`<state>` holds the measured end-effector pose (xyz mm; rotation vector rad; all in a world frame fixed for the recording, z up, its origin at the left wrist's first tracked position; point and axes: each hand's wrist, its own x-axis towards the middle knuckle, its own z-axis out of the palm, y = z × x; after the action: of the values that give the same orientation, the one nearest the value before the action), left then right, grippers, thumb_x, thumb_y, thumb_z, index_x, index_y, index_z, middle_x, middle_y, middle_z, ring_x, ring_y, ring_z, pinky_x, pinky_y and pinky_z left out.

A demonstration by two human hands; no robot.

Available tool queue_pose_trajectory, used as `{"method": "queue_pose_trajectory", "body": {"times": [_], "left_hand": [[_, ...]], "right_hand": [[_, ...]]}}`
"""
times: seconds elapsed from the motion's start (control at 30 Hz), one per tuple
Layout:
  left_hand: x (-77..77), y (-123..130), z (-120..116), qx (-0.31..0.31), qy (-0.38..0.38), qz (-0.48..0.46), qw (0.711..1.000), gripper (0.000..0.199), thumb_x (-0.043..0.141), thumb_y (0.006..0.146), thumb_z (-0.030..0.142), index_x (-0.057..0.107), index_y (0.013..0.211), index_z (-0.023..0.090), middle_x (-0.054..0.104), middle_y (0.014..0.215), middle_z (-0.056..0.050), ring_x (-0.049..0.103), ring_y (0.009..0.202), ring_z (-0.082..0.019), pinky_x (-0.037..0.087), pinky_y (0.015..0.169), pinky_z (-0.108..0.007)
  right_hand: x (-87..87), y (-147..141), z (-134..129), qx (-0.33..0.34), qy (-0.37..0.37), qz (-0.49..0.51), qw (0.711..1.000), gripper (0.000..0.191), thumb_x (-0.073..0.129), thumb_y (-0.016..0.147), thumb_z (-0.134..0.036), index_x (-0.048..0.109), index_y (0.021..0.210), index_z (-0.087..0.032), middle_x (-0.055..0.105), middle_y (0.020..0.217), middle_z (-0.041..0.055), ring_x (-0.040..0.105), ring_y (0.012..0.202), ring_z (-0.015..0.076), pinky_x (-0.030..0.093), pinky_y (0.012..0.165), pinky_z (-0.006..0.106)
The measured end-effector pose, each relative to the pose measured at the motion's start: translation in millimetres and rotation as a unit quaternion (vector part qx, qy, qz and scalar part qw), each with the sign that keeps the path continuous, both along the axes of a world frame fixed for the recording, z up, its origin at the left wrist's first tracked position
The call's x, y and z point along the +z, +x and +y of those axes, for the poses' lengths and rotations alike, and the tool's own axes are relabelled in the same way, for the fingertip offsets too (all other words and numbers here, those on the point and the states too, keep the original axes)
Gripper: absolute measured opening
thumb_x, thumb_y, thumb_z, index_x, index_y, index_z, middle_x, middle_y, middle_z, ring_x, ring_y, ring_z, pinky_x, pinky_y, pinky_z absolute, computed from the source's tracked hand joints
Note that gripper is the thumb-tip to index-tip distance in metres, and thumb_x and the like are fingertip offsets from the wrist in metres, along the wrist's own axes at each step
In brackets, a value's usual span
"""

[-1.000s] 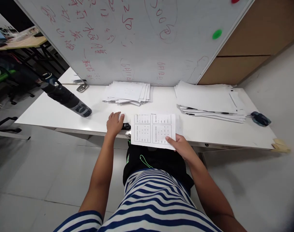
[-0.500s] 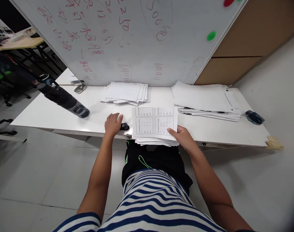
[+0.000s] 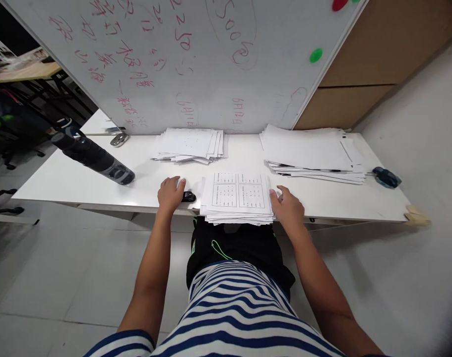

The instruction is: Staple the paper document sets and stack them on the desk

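A stack of printed sheets lies at the front edge of the white table, its top sheet showing boxed text. My right hand is at the stack's right edge, fingers apart, holding nothing. To the left of the stack, my left hand rests on the table with thumb and fingers spread. Right beside it is a small black object, partly hidden by the hand. Farther back lie a loose pile of papers and, to the right, a wider pile.
A dark bottle lies at the table's left, near a computer mouse. A whiteboard with red writing borders the back. Dark folded glasses are near the right end, with brown cardboard behind.
My right hand has let go of the top sheet, which now lies on the stack, and its fingers have opened at the right edge. The view has shifted slightly.
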<state>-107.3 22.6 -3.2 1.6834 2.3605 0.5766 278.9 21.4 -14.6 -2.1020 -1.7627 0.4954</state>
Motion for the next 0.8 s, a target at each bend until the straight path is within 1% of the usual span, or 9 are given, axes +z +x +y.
{"method": "queue_pose_trajectory", "body": {"times": [0.13, 0.2, 0.27, 0.47, 0.53, 0.6, 0.7, 0.73, 0.8], "left_hand": [[0.7, 4, -1, 0.019, 0.006, 0.023, 1.0, 0.05, 0.032, 0.096, 0.052, 0.061, 0.126, 0.024, 0.061, 0.133, -0.01, 0.04, 0.136, -0.032, 0.038, 0.107, -0.047], [0.4, 6, -2, 0.024, 0.013, 0.033, 0.999, 0.049, 0.033, 0.096, 0.05, 0.062, 0.125, 0.023, 0.062, 0.131, -0.01, 0.041, 0.135, -0.032, 0.037, 0.107, -0.047], [0.2, 7, -1, 0.028, 0.017, 0.041, 0.999, 0.047, 0.034, 0.096, 0.049, 0.063, 0.123, 0.023, 0.063, 0.13, -0.01, 0.042, 0.134, -0.032, 0.037, 0.107, -0.048], [0.7, 7, -1, 0.022, 0.011, 0.043, 0.999, 0.048, 0.033, 0.096, 0.05, 0.063, 0.123, 0.023, 0.063, 0.13, -0.011, 0.043, 0.134, -0.032, 0.037, 0.106, -0.049], [1.3, 7, -1, 0.018, 0.0, 0.049, 0.999, 0.048, 0.033, 0.096, 0.051, 0.063, 0.122, 0.023, 0.063, 0.13, -0.012, 0.044, 0.133, -0.033, 0.033, 0.109, -0.053], [3.3, 6, 0, 0.007, -0.018, 0.059, 0.998, 0.048, 0.035, 0.096, 0.052, 0.063, 0.121, 0.024, 0.063, 0.129, -0.013, 0.046, 0.131, -0.034, 0.022, 0.113, -0.061], [11.6, 5, 7, -0.013, -0.01, 0.088, 0.996, 0.045, 0.04, 0.094, 0.053, 0.063, 0.121, 0.024, 0.062, 0.13, -0.014, 0.046, 0.13, -0.035, 0.009, 0.113, -0.068], [15.8, 5, 12, -0.022, 0.003, 0.1, 0.995, 0.045, 0.041, 0.094, 0.053, 0.063, 0.121, 0.025, 0.062, 0.13, -0.014, 0.046, 0.13, -0.035, 0.009, 0.113, -0.068], [25.0, 7, 28, -0.053, 0.029, 0.124, 0.991, 0.043, 0.043, 0.094, 0.051, 0.062, 0.123, 0.025, 0.063, 0.129, -0.013, 0.047, 0.129, -0.034, 0.013, 0.114, -0.063]], "right_hand": [[-23.2, 3, 17, -0.004, 0.054, -0.014, 0.998, 0.048, 0.036, 0.097, -0.044, 0.058, 0.132, -0.019, 0.073, 0.098, 0.0093, 0.065, 0.09, 0.0264, 0.042, 0.072, 0.033], [-32.5, 3, 19, -0.006, 0.082, -0.021, 0.996, 0.047, 0.035, 0.098, -0.041, 0.059, 0.131, -0.019, 0.073, 0.104, 0.0106, 0.065, 0.093, 0.0263, 0.042, 0.072, 0.032], [-38.5, 4, 19, -0.009, 0.094, -0.018, 0.995, 0.046, 0.035, 0.098, -0.04, 0.059, 0.131, -0.019, 0.074, 0.104, 0.0109, 0.066, 0.092, 0.0263, 0.042, 0.071, 0.032], [-44.7, 7, 19, -0.025, 0.108, -0.004, 0.994, 0.045, 0.037, 0.097, -0.04, 0.061, 0.13, -0.02, 0.075, 0.097, 0.0101, 0.066, 0.087, 0.0266, 0.04, 0.069, 0.032], [-46.2, 8, 20, -0.03, 0.113, 0.002, 0.993, 0.046, 0.037, 0.097, -0.04, 0.062, 0.129, -0.019, 0.074, 0.097, 0.0108, 0.066, 0.086, 0.0267, 0.04, 0.069, 0.032], [-47.7, 8, 20, -0.032, 0.12, 0.01, 0.992, 0.045, 0.037, 0.098, -0.04, 0.062, 0.128, -0.018, 0.074, 0.098, 0.0114, 0.066, 0.087, 0.0267, 0.04, 0.069, 0.032], [-48.8, 7, 21, -0.034, 0.127, 0.024, 0.991, 0.045, 0.037, 0.098, -0.04, 0.063, 0.127, -0.019, 0.075, 0.098, 0.0111, 0.066, 0.088, 0.0268, 0.041, 0.071, 0.032], [-48.6, 7, 22, -0.036, 0.127, 0.027, 0.991, 0.045, 0.037, 0.098, -0.04, 0.063, 0.126, -0.019, 0.075, 0.097, 0.011, 0.066, 0.088, 0.0268, 0.041, 0.071, 0.032], [-47.4, 7, 22, -0.039, 0.126, 0.032, 0.991, 0.044, 0.036, 0.098, -0.04, 0.064, 0.126, -0.019, 0.075, 0.097, 0.0107, 0.067, 0.088, 0.0268, 0.042, 0.071, 0.032]]}}
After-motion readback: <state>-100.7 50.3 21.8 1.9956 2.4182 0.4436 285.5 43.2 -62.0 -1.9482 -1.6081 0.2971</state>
